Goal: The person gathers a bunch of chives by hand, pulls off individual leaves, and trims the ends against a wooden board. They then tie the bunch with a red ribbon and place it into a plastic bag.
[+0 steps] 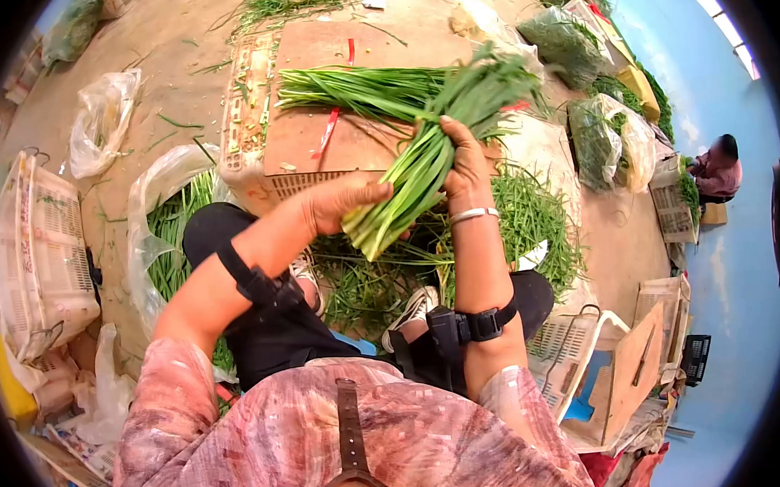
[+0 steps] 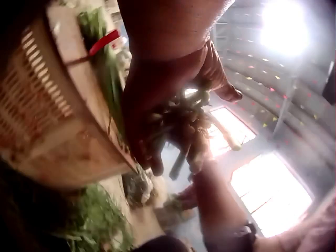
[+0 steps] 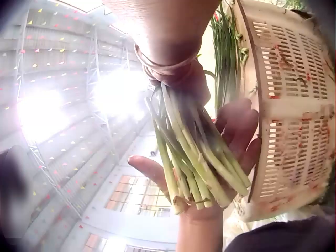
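My right hand [image 1: 465,158], with a bangle at its wrist, grips a bunch of garlic chives [image 1: 411,176] around its middle. The bunch slants, its dark leaves up to the right and its pale stalk ends [image 3: 194,173] down to the left. At those ends is my left hand [image 1: 344,204], thumb apart and fingers extended behind the stalks in the right wrist view. Beneath, a second bunch of chives [image 1: 355,85] lies across a board [image 1: 301,144] on a slatted plastic crate [image 3: 294,68]. Red strips [image 1: 328,134] show on the board. The left wrist view is dark over the stalk ends.
Loose greens [image 1: 535,227] are heaped on the floor around my feet. A clear bag of chives [image 1: 141,212] stands at my left knee. Pale crates [image 1: 50,235] stand at far left and lower right. Stuffed bags [image 1: 560,45] line the right side, where another person [image 1: 720,171] sits.
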{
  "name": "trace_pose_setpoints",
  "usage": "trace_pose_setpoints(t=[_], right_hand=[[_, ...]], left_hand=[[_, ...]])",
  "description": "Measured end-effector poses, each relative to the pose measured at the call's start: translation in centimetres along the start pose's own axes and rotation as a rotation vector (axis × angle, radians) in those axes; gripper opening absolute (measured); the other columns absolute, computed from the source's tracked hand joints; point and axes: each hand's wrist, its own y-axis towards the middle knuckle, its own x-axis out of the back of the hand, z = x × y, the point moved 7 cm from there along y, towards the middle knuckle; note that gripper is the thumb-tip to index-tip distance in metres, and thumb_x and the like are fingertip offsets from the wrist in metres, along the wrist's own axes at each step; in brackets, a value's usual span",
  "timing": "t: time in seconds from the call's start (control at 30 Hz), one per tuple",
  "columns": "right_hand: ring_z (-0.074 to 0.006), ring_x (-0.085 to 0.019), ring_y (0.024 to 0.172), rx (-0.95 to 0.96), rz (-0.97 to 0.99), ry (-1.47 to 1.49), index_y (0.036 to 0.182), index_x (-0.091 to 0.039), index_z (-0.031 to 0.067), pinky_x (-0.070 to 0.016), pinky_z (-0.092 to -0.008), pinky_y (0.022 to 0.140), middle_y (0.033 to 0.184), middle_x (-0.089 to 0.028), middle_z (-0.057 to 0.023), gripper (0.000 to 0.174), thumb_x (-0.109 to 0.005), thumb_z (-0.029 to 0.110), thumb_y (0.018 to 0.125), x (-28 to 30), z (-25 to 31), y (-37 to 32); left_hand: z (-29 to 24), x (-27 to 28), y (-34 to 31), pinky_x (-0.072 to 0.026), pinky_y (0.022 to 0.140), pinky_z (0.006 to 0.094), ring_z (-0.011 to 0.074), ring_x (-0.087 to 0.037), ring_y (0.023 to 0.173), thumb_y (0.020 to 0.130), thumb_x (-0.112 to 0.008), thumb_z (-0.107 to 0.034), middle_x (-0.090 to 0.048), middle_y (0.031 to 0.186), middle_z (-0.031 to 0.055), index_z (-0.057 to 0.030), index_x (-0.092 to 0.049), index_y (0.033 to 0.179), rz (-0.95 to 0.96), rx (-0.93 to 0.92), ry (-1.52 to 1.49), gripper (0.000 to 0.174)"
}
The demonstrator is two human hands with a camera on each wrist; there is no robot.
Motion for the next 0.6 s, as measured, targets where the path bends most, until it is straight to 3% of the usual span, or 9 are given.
trace_pose_setpoints(t=[0.07,0.23,0.27,0.3,0.37,0.4,0.43,0.5,0.6], right_hand=[[-0.0308,-0.063,0.07,-0.063,0.005,-0.091,0.1,-0.051,-0.0087,-0.0566,-0.0446,0.061,0.085,-0.061,-0.0197,0.024,-0.056,0.003,0.08,-1.0,-1.0,-0.6],[-0.0278,-0.064,0.074,0.094,-0.025,-0.312,0.1,-0.053,-0.0102,-0.0574,-0.04,0.064,0.088,-0.062,-0.0193,0.026,-0.059,0.006,0.081,-4.9,1.3,1.1],[-0.0263,-0.064,0.072,0.129,0.012,-0.4,0.102,-0.055,-0.0042,-0.0573,-0.0388,0.065,0.089,-0.064,-0.0175,0.033,-0.063,0.021,0.082,-6.5,2.1,1.0],[-0.0273,-0.063,0.081,0.092,0.088,-0.391,0.108,-0.052,-0.0043,-0.0559,-0.0412,0.068,0.094,-0.062,-0.0189,0.044,-0.057,0.034,0.086,-7.3,2.5,1.6],[-0.03,-0.06,0.092,0.116,0.075,-0.447,0.116,-0.047,-0.0057,-0.0536,-0.044,0.071,0.104,-0.058,-0.0214,0.06,-0.051,0.047,0.087,-6.7,3.5,2.8],[-0.0324,-0.057,0.098,0.071,-0.151,-0.709,0.122,-0.042,-0.0064,-0.0515,-0.0455,0.074,0.11,-0.054,-0.022,0.073,-0.05,0.055,0.083,-4.6,4.6,2.1],[-0.0318,-0.059,0.092,0.1,-0.2,-0.843,0.126,-0.038,-0.0062,-0.0528,-0.0401,0.068,0.115,-0.05,-0.0229,0.08,-0.056,0.056,0.079,-2.3,5.6,2.2],[-0.0233,-0.062,0.085,0.212,-0.373,-1.047,0.12,-0.045,-0.0066,-0.0514,-0.0298,0.059,0.104,-0.057,-0.0191,0.065,-0.06,0.043,0.082,-0.4,6.1,-0.3],[-0.0089,-0.058,0.06,0.268,-0.267,-1.3,0.096,-0.06,-0.0066,-0.0435,-0.0207,0.048,0.077,-0.064,-0.0076,0.024,-0.062,0.013,0.083,-1.2,4.3,-2.3]], left_hand=[[1.3,-1.1,-0.5,-0.0516,0.081,0.0375,0.0271,-0.063,0.092,0.071,-0.075,-0.03,-0.06,0.104,0.0202,0.0,-0.045,0.122,-0.082,-0.006,-0.035,0.067],[-1.0,-2.3,0.3,-0.0535,0.063,0.0276,0.0178,-0.063,0.066,0.069,-0.069,-0.011,-0.063,0.086,0.0157,-0.0001,-0.05,0.11,-0.167,-0.142,0.002,0.046],[-2.1,-2.2,0.7,-0.0517,0.059,0.0247,0.0147,-0.06,0.061,0.068,-0.069,-0.01,-0.062,0.078,0.0129,0.001,-0.051,0.109,-0.182,-0.202,0.01,0.046],[-3.1,-2.2,1.2,-0.0509,0.058,0.0238,0.0136,-0.057,0.06,0.071,-0.066,-0.008,-0.059,0.076,0.0104,0.0023,-0.05,0.107,-0.118,-0.274,-0.015,0.041],[-2.2,0.1,2.4,-0.0512,0.06,0.024,0.0144,-0.057,0.064,0.075,-0.062,-0.004,-0.058,0.079,0.0099,0.0034,-0.05,0.106,-0.123,-0.261,-0.305,0.034],[-1.0,1.5,3.1,-0.0513,0.063,0.0241,0.0152,-0.058,0.07,0.078,-0.059,-0.002,-0.058,0.082,0.0099,0.0034,-0.05,0.105,-0.106,-0.247,-0.416,0.028],[0.3,2.6,3.7,-0.0515,0.065,0.0254,0.0154,-0.058,0.074,0.08,-0.059,-0.004,-0.058,0.083,0.009,0.0021,-0.052,0.103,-0.085,-0.229,-0.483,0.026],[2.3,3.7,4.0,-0.052,0.066,0.0278,0.0159,-0.059,0.074,0.08,-0.059,-0.005,-0.059,0.084,0.0077,0.0009,-0.053,0.103,-0.175,-0.243,-0.59,0.025],[3.9,4.4,4.5,-0.0538,0.066,0.0314,0.0187,-0.062,0.073,0.08,-0.062,-0.008,-0.062,0.082,0.0079,0.001,-0.057,0.096,-0.227,-0.239,-0.554,0.019]])
